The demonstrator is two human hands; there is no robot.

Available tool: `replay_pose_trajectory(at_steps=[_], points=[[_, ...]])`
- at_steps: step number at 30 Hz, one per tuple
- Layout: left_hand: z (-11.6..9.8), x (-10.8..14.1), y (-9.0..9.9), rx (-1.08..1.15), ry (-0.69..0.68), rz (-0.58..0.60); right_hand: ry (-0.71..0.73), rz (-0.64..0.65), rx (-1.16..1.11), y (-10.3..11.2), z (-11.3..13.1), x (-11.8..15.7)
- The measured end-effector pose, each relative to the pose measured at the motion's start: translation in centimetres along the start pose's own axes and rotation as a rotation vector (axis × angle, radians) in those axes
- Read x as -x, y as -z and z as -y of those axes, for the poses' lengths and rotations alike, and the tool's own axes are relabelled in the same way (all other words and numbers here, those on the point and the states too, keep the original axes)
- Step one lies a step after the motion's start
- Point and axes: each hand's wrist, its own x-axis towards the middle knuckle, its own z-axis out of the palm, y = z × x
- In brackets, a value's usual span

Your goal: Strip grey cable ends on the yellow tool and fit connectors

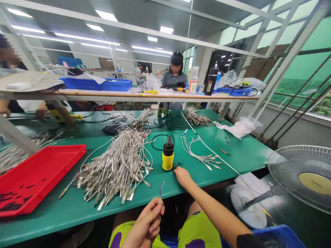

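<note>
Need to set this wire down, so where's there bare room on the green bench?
Left of your left hand, holding the wire, a bare strip runs along the bench's front edge, below the big cable pile. More bare green bench lies right of the small wire bunch. It's crowded around the pile, the red tray and the yellow power tool.

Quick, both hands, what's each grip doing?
Left hand: closed, holding a thin reddish wire.
Right hand: on the green workbench, cannot tell if closed or holding anything.
</note>
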Motion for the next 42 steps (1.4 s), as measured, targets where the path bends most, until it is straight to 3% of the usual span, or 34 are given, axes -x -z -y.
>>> replay_pose_trajectory(at_steps=[4,7,11,15,19,21,24,25,28,30,38,42], points=[[-0.3,-0.1,1.6,0.037,-0.025,-0.025,0.081,0.133,0.106,0.4,-0.2,-1.2],[-0.9,-0.4,1.8,-0.028,-0.104,-0.090,0.152,0.223,0.145,1.1,0.3,-2.5],[-2.5,0.0,0.6,-0.105,-0.182,-0.184,0.226,0.288,0.129,3.0,0.8,-3.4],[-3.7,1.2,-1.2,-0.116,-0.245,-0.223,0.253,0.232,-0.019,5.0,1.1,-2.8],[-4.3,2.1,-2.9,-0.135,-0.320,-0.226,0.196,0.052,-0.320,6.1,3.6,0.5],[-4.3,2.3,-3.4,-0.151,-0.349,-0.211,0.142,-0.024,-0.509,6.2,5.8,3.6],[-3.7,2.4,-3.8,-0.161,-0.358,-0.097,0.056,-0.088,-0.787,6.5,9.6,9.2],[-3.5,2.3,-3.8,-0.157,-0.355,-0.045,0.010,-0.119,-0.948,6.7,10.6,10.9],[-2.7,1.9,-4.0,-0.106,-0.335,0.089,-0.166,-0.158,-1.797,8.0,12.4,14.5],[-2.2,1.6,-4.1,-0.055,-0.316,0.144,-0.246,-0.138,-2.107,8.8,12.5,15.4],[-0.3,0.5,-4.6,-0.067,-0.306,0.318,-0.338,-0.273,-2.513,10.5,12.2,16.0],[0.2,0.7,-4.0,-0.127,-0.290,0.251,-0.302,-0.270,-2.514,10.5,12.3,16.1]])
